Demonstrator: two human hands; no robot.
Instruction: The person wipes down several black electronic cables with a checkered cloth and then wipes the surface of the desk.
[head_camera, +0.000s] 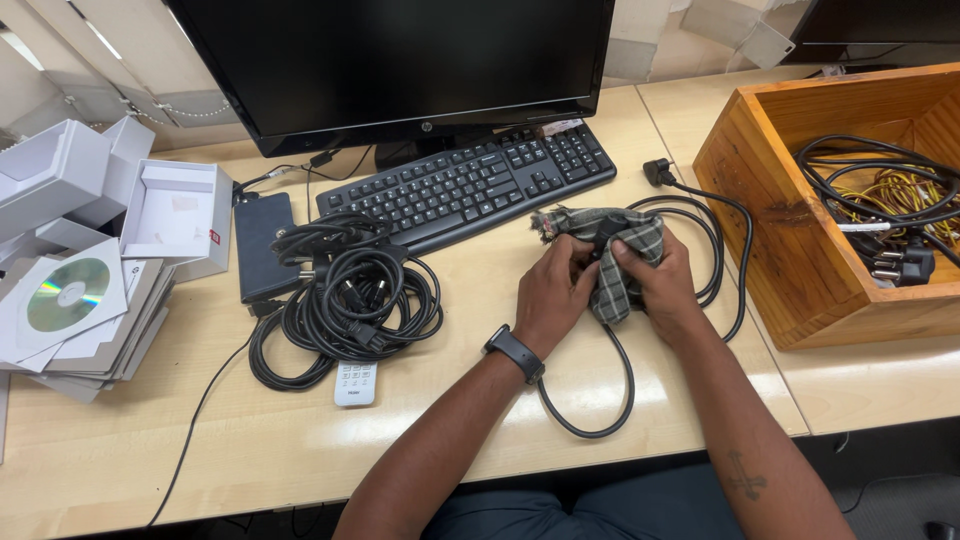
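My left hand (553, 291) and my right hand (662, 281) both grip a grey-green checked cloth (622, 243) on the light wooden desk, just in front of the keyboard. The cloth is wrapped around part of a black power cable (722, 232). That cable loops to the right of my hands, ends in a plug near the wooden box, and another loop of it runs under my wrists toward the desk's front edge. A dark watch sits on my left wrist.
A black keyboard (470, 184) and monitor (400, 65) stand behind. A pile of coiled black cables (345, 300) lies at left, with a small white remote (356, 383) and a dark flat case (262, 243). White boxes and a disc (68, 294) at far left. A wooden box (790, 215) of cables at right.
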